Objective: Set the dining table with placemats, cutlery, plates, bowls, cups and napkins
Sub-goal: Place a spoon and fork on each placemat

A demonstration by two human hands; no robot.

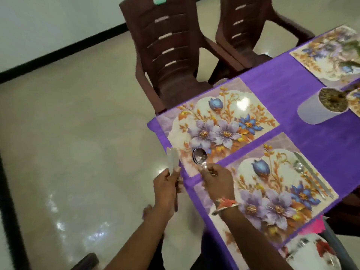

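My right hand (215,177) grips the handle of a steel spoon (199,155), whose bowl lies over the near corner of a floral placemat (218,121). My left hand (165,188) holds a bundle of table knives (172,159) upright beside the table's corner, off the cloth. A second floral placemat (272,191) lies in front of me, with a spoon (300,169) and a knife (313,174) laid along its right side. A third placemat (327,55) lies at the far right. A plate with a red flower print (311,252) shows at the bottom right.
A purple tablecloth (282,82) covers the table. A white pot of soil (323,105) stands on it to the right. Two dark brown plastic chairs (169,55) are pushed up to the far side. Glossy cream floor tiles (78,152) spread to the left.
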